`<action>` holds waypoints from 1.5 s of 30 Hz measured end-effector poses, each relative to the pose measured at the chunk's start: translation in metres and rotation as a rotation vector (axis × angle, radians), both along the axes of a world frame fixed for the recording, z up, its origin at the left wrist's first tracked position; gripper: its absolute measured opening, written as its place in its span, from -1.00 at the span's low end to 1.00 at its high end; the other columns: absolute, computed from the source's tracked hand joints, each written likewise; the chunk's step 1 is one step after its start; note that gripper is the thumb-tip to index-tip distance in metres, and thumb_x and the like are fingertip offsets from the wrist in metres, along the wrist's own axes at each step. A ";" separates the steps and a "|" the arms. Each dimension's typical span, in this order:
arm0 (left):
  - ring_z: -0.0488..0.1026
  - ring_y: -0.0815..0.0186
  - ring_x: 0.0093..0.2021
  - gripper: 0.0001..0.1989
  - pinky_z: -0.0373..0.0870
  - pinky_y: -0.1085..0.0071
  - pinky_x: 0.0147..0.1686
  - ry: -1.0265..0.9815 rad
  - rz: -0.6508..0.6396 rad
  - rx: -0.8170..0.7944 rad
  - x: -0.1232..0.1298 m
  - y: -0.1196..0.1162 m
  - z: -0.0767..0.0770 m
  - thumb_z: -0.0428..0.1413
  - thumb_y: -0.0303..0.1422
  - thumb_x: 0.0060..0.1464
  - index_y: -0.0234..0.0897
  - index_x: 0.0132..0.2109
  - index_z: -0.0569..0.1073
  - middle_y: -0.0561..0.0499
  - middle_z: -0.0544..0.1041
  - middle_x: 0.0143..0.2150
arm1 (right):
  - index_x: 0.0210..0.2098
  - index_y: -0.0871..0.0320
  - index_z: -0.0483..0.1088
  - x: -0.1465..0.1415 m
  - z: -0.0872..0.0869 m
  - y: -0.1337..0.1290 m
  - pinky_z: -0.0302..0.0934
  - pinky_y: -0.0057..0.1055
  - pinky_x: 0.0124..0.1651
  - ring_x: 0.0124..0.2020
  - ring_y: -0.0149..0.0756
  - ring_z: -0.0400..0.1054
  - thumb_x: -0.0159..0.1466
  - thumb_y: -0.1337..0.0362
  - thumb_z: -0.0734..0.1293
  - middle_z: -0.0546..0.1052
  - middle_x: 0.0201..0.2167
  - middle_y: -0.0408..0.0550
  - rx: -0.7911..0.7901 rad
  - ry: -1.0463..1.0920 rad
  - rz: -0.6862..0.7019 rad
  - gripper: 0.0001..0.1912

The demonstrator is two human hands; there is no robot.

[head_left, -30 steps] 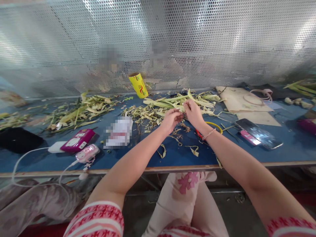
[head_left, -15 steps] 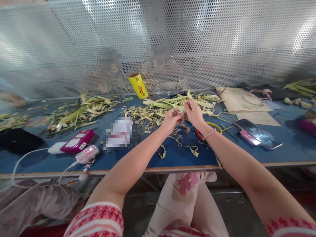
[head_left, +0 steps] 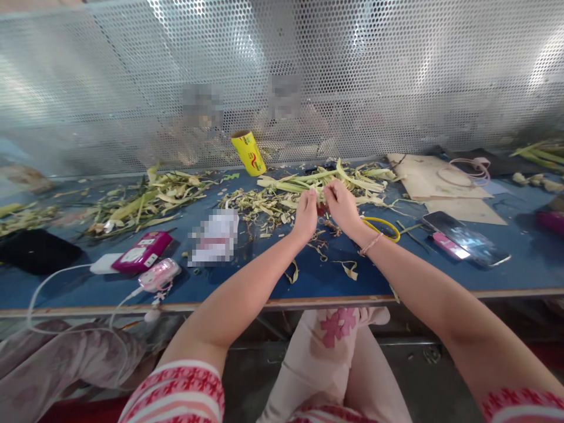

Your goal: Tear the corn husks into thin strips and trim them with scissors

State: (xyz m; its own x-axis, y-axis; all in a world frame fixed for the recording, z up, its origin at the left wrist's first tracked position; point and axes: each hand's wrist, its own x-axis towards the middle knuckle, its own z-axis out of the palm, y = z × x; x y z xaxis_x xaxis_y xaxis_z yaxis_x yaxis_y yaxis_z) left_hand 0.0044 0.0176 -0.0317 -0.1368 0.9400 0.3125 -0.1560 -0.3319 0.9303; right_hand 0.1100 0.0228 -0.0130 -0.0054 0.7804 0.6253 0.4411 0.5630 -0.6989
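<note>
My left hand (head_left: pixel 306 215) and my right hand (head_left: pixel 341 207) are close together over the near side of a plant pile. Both have their fingers pinched together. A small pale bit shows near the fingertips, but I cannot make out what either hand holds. Behind my hands lie long pale-green leafy strips (head_left: pixel 291 183). Shorter, curled yellowish scraps (head_left: pixel 259 207) spread to the left. A yellow ring (head_left: pixel 388 228) rests beside my right wrist, partly hidden by it. Loose dry strips (head_left: pixel 351 270) lie closer to the table's edge.
A yellow printed tube (head_left: pixel 249 154) stands tilted near the perforated metal panel (head_left: pixel 379 76). Another leafy heap (head_left: pixel 150 197), a magenta box (head_left: pixel 143 251) and a cabled pink device (head_left: pixel 159 275) are left. Brown sheets (head_left: pixel 423 179) and a phone (head_left: pixel 467 238) lie right.
My left hand has turned more upright, its fingertips now pointing up. My right hand has shifted slightly left and down relative to the pile. The view has moved a little.
</note>
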 end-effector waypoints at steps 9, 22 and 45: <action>0.22 0.44 -0.56 -0.64 0.18 0.44 -0.48 0.219 0.155 0.061 -0.002 -0.007 0.006 -0.07 -0.09 0.28 -0.21 -0.40 0.18 0.16 0.19 -0.56 | -0.39 0.07 0.17 -0.007 0.001 -0.011 0.13 -0.35 -0.29 -0.46 -0.32 0.24 0.31 0.26 0.17 0.30 -0.54 -0.19 -0.030 -0.034 0.064 -0.87; 0.17 0.41 -0.60 -0.67 0.12 0.41 -0.47 0.131 0.133 0.100 -0.005 -0.007 0.004 -0.02 -0.07 0.25 -0.19 -0.38 0.23 0.17 0.18 -0.64 | -0.40 0.06 0.20 -0.006 0.000 -0.006 0.10 -0.35 -0.35 -0.54 -0.35 0.20 0.31 0.23 0.20 0.26 -0.63 -0.24 -0.109 0.053 0.088 -0.85; 0.13 0.41 -0.63 -0.58 0.07 0.42 -0.52 0.048 0.150 0.074 -0.010 0.002 0.004 0.00 0.10 0.14 -0.18 -0.34 0.26 0.18 0.14 -0.65 | -0.41 0.06 0.19 0.005 -0.002 0.010 -0.03 -0.39 -0.48 -0.58 -0.40 0.08 0.28 0.18 0.22 0.19 -0.63 -0.25 -0.124 0.202 0.110 -0.83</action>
